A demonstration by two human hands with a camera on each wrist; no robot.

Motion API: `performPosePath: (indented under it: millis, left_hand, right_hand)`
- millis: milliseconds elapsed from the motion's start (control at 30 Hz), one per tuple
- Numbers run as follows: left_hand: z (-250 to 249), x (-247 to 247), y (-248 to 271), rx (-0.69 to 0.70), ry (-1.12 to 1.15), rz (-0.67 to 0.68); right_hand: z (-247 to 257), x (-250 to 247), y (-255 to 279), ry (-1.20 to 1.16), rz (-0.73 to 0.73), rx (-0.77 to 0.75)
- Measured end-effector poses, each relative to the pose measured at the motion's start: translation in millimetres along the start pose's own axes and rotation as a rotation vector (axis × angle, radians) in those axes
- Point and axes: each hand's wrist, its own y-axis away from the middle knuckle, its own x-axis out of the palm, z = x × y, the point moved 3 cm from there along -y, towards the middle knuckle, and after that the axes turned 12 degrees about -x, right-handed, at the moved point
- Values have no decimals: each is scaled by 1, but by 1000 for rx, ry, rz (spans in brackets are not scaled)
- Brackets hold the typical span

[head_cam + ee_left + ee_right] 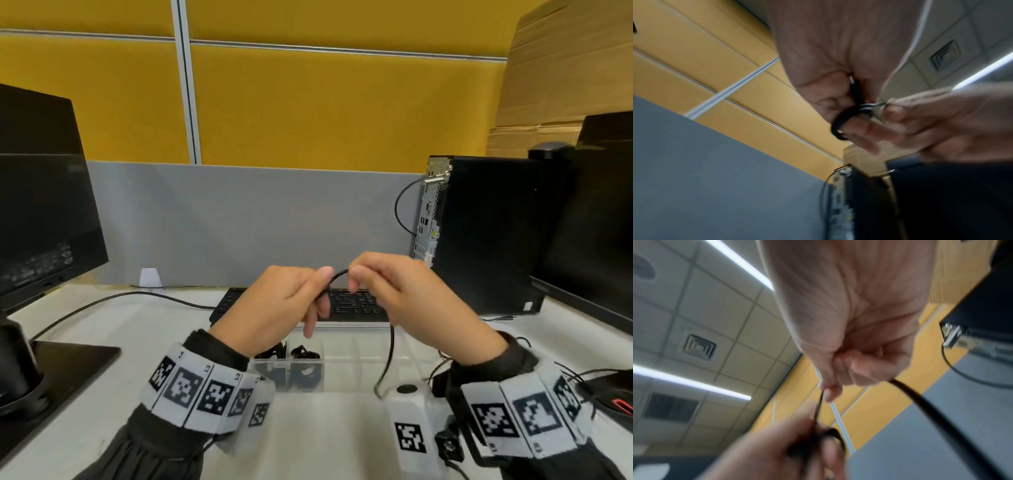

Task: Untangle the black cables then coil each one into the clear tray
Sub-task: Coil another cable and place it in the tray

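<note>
Both hands are raised above the clear tray (pixel 363 359), working one thin black cable (pixel 337 274). My left hand (pixel 291 301) grips small loops of the cable (pixel 846 120) in its curled fingers. My right hand (pixel 383 284) pinches the cable (pixel 819 404) between thumb and forefinger, close to the left hand. The loose end of the cable (pixel 390 356) hangs down from the right hand over the tray. Another coiled black cable (pixel 301 368) lies in the tray's left compartment, partly hidden by my left wrist.
A black keyboard (pixel 352 303) lies behind the tray. A monitor (pixel 41 212) stands at the left and a black computer tower (pixel 489 233) at the right. A mouse (pixel 616 397) and thin wires sit at the right edge. Yellow and grey partition panels close the back.
</note>
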Motion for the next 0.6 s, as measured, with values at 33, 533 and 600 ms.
performPosePath:
  millis: [33,533,600]
  left_hand:
    - [-6,2,3,8,55,71]
    - [29,-108,19,-77,-140,-736]
    - [31,-115,24,-103,-145,-763]
  right_hand:
    - [-2,-3,0,33,-93,-13]
    - [-40,-13,64,8,698,276]
    - [-56,-30,66,86,576,353]
